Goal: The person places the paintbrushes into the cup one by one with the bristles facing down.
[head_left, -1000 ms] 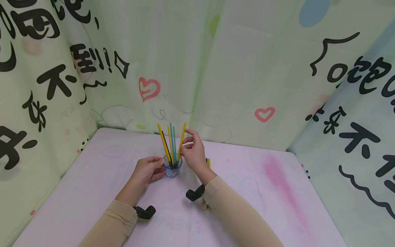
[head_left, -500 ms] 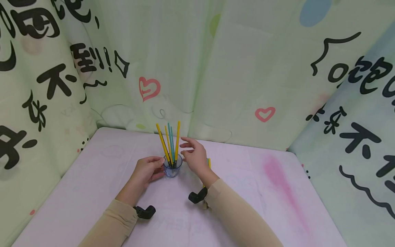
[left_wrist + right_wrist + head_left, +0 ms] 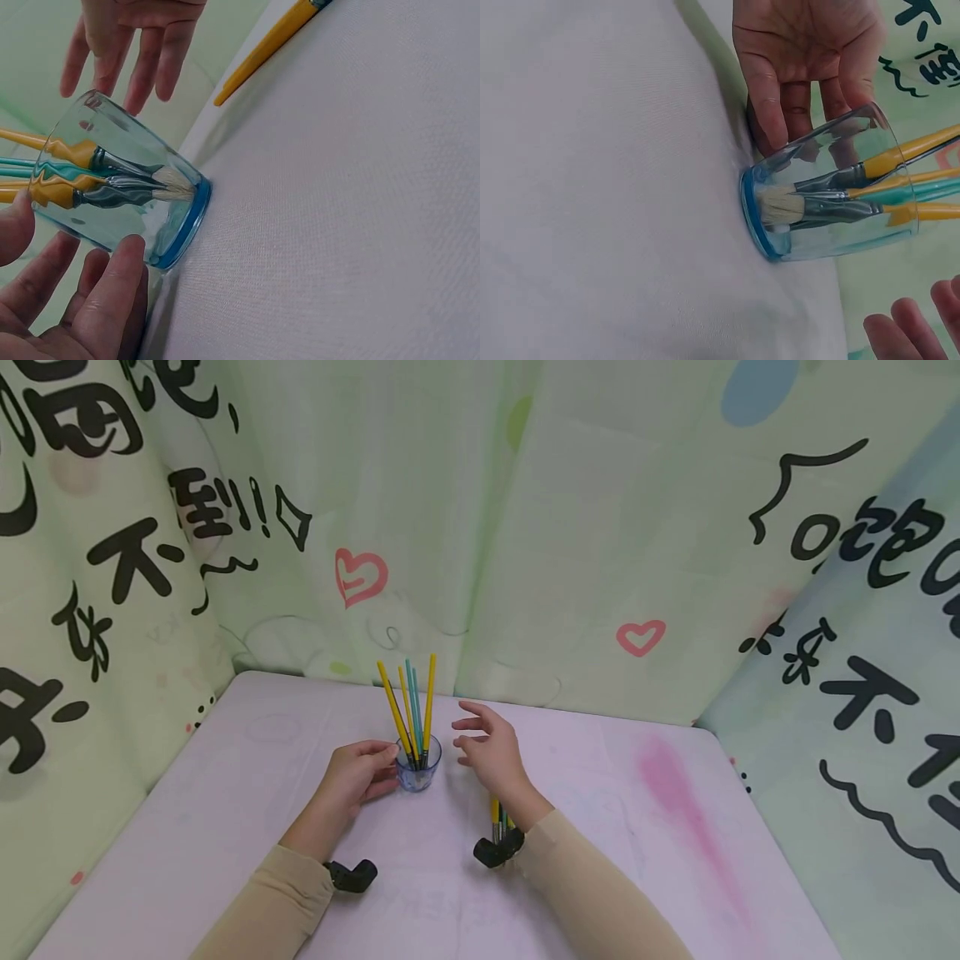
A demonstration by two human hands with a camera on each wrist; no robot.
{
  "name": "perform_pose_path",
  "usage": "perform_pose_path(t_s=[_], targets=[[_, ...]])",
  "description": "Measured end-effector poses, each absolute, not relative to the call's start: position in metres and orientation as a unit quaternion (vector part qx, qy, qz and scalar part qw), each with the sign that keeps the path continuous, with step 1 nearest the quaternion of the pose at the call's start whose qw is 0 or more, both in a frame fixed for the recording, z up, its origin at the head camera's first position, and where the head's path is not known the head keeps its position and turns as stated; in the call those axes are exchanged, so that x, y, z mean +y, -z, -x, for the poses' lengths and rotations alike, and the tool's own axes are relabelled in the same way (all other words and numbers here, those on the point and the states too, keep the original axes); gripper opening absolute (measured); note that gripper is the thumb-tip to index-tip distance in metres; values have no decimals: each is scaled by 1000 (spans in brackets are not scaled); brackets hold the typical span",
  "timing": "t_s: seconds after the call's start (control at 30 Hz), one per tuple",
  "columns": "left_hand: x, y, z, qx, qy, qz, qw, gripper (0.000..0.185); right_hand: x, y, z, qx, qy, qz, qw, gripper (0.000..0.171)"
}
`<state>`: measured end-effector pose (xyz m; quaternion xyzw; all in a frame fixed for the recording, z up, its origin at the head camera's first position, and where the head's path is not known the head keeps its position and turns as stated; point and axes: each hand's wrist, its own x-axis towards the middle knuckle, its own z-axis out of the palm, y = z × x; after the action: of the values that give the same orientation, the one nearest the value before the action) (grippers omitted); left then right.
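Left hand steadies the brush glass; right hand hangs free beside it.

Toward the table's (image 3: 675,827) far edge, the left hand (image 3: 358,774) curls round the clear glass (image 3: 417,771) of paintbrushes (image 3: 414,703). The right hand (image 3: 491,750), fingers loosely spread, holds nothing; loose brushes (image 3: 498,817) lie under its wrist, nearer the front edge.

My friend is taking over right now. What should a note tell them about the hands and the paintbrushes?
Left hand: fingers curled round the glass cup, steadying it upright on the pink table.
Right hand: open, holding nothing, hovering just right of the cup.
Done: several paintbrushes in the cup, yellow and teal handles up, bristles down.
Left: a few loose brushes lie on the table under the right wrist, not yet in the cup.
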<state>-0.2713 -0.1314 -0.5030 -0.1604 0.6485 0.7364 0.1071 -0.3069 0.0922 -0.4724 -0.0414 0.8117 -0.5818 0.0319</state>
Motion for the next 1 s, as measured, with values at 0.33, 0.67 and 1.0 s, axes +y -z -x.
perform_pose_path(t_s=[0.33, 0.67, 1.0], targets=[[-133, 504, 273, 648, -735, 167, 108, 36, 114, 476, 296, 802, 595, 20, 40, 57], [-131, 502, 270, 646, -738, 166, 106, 34, 132, 477, 286, 805, 591, -12, 43, 61], [-131, 501, 271, 642, -742, 164, 105, 35, 153, 480, 280, 819, 572, -37, 33, 66]])
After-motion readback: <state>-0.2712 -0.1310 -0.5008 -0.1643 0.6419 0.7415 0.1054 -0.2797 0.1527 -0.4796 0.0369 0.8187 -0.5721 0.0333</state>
